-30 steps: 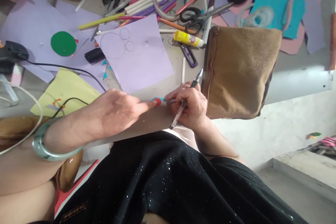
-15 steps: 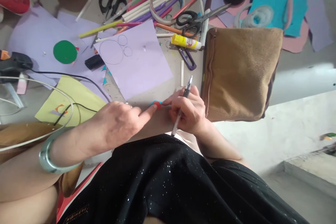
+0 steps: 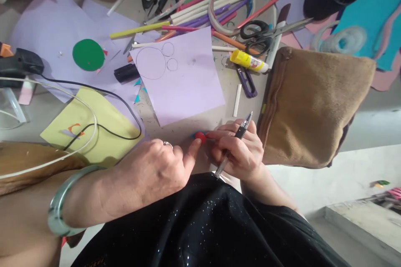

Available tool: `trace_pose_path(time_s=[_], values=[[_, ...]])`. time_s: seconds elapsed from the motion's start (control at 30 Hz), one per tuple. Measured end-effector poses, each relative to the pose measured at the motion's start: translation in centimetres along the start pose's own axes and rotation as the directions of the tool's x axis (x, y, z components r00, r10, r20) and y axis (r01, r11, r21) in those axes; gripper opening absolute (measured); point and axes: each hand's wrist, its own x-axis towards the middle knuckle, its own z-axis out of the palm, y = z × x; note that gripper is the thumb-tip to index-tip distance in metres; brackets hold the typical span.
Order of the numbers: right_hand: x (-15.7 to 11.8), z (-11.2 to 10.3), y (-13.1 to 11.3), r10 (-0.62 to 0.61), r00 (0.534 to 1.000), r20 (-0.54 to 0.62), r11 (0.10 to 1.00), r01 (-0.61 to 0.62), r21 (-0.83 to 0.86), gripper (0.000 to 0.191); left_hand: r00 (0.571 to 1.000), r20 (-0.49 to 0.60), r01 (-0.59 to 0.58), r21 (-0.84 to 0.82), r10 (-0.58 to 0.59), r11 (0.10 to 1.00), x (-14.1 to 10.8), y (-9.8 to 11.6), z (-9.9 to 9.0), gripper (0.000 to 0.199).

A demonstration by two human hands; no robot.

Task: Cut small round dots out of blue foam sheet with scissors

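My left hand (image 3: 163, 164), with a ring on one finger and its other fingers curled, presses one fingertip on a small red disc (image 3: 200, 137). A bit of blue (image 3: 193, 135) shows at the disc's edge; its shape is mostly hidden. My right hand (image 3: 239, 148) is closed round a clear pen (image 3: 241, 131) with a black grip, its tip pointing up and away from me. A finger of that hand reaches to the disc's right side. Just beyond lies a purple paper sheet (image 3: 188, 87) with several circles drawn on it.
A brown zip pouch (image 3: 313, 108) lies at the right, beside a yellow glue stick (image 3: 249, 61) and black-handled scissors (image 3: 257, 37). Further back are a tape roll (image 3: 213, 12) and coloured sticks. To the left are a green circle (image 3: 88, 55), yellow paper (image 3: 109, 150) and a cable (image 3: 94, 85).
The view has shifted, so the table things sit further right and my hands lower. My left finger remains on the red disc, and the pen stays in my right hand.
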Motion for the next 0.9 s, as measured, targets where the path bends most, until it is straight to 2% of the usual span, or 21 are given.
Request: trace_pose_path(time_s=[0.17,0.4,0.57,0.9], values=[[0.21,-0.32,-0.41,0.037,0.999,0.036,0.999,-0.035,-0.033,0.029,1.0,0.005,0.001,-0.001,-0.001,1.0,0.04,0.03,-0.03,0.054],[0.45,-0.85,-0.67,0.058,0.995,0.085,0.998,-0.056,-0.025,0.025,1.0,0.006,0.027,0.008,-0.027,1.0,0.13,0.42,0.09,0.055],[0.39,-0.89,-0.87,0.069,0.994,0.083,0.997,-0.067,-0.03,0.026,0.999,0.027,-0.02,-0.011,0.02,1.0,0.25,0.14,-0.21,0.055],[0.46,-0.63,-0.79,0.032,0.997,0.068,0.998,-0.028,-0.053,0.024,1.0,0.008,-0.003,0.001,0.003,1.0,0.02,0.2,0.05,0.057]])
